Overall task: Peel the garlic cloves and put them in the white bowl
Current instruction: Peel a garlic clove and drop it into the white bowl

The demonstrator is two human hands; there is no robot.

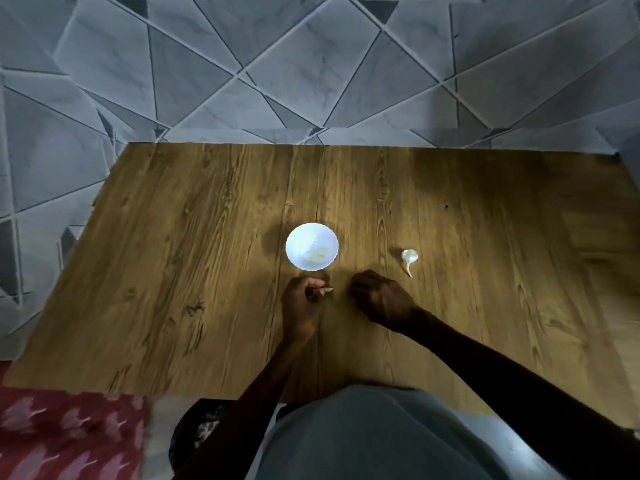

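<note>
A small white bowl (pixel 311 246) stands in the middle of the wooden table (pixel 173 271), with a few pale peeled cloves inside near its front. Just below the bowl, my left hand (pixel 302 306) has its fingers curled and pinches a small garlic clove (pixel 327 290) whose pale tip sticks out to the right. My right hand (pixel 379 299) sits beside it with fingers curled under, and nothing shows in it. To the right of the bowl lies the rest of the garlic bulb (pixel 409 258) with its stalk pointing towards me.
The table's far edge meets a grey floor with a triangle pattern (pixel 277 64). A red patterned cloth (pixel 69 434) lies at the lower left beside my lap. A dark object (pixel 197 434) sits under the table's near edge.
</note>
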